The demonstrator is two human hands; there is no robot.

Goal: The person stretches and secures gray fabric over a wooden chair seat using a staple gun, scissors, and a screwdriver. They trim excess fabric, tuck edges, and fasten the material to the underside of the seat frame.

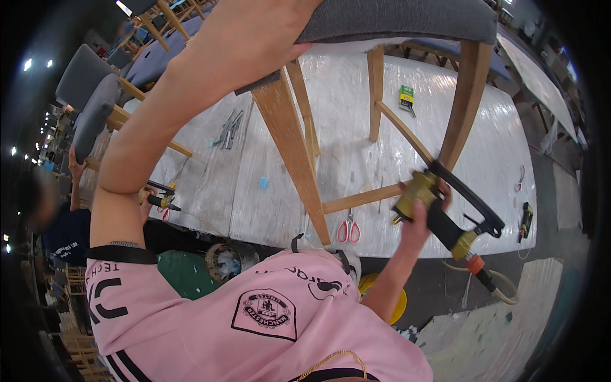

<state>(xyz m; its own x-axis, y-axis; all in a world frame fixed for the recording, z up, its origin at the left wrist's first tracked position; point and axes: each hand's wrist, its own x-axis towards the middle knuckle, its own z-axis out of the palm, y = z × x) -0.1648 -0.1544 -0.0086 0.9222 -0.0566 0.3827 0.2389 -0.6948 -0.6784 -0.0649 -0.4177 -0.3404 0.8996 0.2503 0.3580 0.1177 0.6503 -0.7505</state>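
A wooden chair with a grey upholstered seat (398,20) stands tilted over the wrapped table (280,210), its legs and stretchers in front of me. My left hand (261,28) holds the seat at its near left corner; the thumb shows against the seat's side, and the other fingers are partly out of view. In my right hand (417,223) is a pneumatic staple gun (443,219), black and brass-coloured, with fingers wrapped round its body beside the chair's right-hand legs. An air hose (503,296) runs from the gun's lower end.
Red-handled scissors (348,232), staple strips (231,129) and a green-yellow box (406,97) lie on the table. A dark tool (525,221) lies at the right edge. On the left, a co-worker (63,223) handles another grey chair (89,76) and tool. A yellow bucket (400,309) stands below.
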